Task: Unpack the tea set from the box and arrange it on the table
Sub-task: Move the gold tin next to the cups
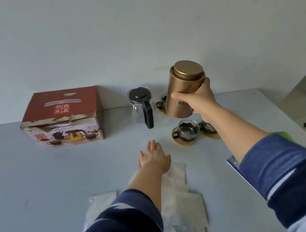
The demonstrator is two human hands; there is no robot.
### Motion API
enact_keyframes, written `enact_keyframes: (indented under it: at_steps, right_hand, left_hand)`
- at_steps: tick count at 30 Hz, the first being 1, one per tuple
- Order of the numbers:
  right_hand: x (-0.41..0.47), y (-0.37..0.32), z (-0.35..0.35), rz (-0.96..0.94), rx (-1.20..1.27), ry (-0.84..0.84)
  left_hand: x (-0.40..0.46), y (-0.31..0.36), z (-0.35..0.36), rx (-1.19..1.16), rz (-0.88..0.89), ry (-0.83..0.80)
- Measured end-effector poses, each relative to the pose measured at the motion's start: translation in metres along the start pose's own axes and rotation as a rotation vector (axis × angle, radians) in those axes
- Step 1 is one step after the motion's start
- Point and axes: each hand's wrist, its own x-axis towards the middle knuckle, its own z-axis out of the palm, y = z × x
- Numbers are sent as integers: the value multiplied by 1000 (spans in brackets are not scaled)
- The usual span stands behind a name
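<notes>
Wrapping (pixel 179 204): flat pale sheets and a clear bag lie nearest on the table (pixel 42 185), already shed from the set.
Left hand (pixel 154 158): fingers loose and spread, palm down on the far edge of the wrapping, gripping nothing.
Cups (pixel 187 130): two glass cups on wooden coasters stand just beyond the left hand, side by side.
Right hand (pixel 197 99): fingers wrapped round the lower side of the tin (pixel 184 89), which hangs tilted in the air above the cups, lid on.
Far cups: at least one more cup on a coaster sits behind the tin, mostly hidden, so the count is unsure.
Teapot (pixel 141 106): glass, black lid and handle, upright left of the tin.
Box (pixel 62 116): red, at the far left, well apart from the set, seemingly emptied.
Progress: teapot and cups look unpacked and placed; likely left are setting down the tin and clearing the wrapping.
</notes>
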Motion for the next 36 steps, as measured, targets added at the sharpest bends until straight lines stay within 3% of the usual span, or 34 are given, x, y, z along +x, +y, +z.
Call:
enact_keyframes:
  at_steps: [5,11,21,36]
  right_hand:
    - [68,39,-73,30,-6,64]
    - [144,67,-113,55,-35,165]
    - [207,110,-125,147,226,214]
    - [227,148,-124,152,4,150]
  left_hand:
    - [37,30,14,90,-110,-59]
    - [46,39,23,81,-155,-74]
    - [45,37,26,122,-167,-81]
    - [46,37,29,151,-188,-75]
